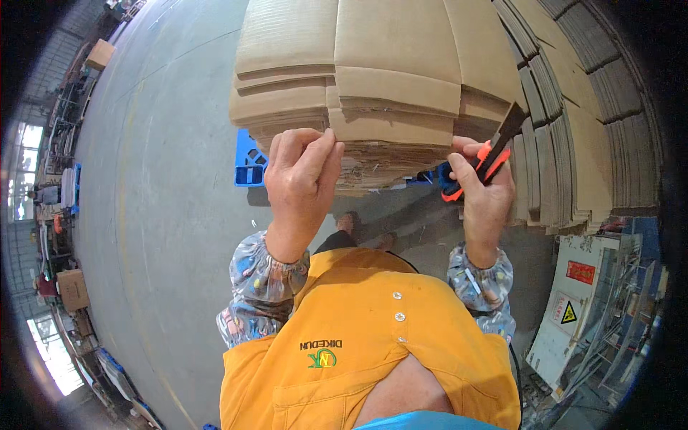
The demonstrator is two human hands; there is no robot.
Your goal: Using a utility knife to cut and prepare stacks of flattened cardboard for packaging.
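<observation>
A: In the head view, where's the stack (398, 54)?
B: Flat cardboard, top centre of the frame, layered along its near edge, with a blue pallet (249, 174) showing below.
A: The left hand (299, 168)?
B: Just left of centre, at that near edge. Thumb and forefinger are drawn together; I can't tell whether they pinch a sheet.
A: And the right hand (489, 201)?
B: Right of centre, fingers wrapped round a red-and-black knife (491, 155), its blade slanting toward the upper right, fingertips near the stack's edge.
A: Around them?
B: More piles (584, 154) at upper right, a white panel (570, 308) at lower right, grey floor (172, 143) at left.
</observation>
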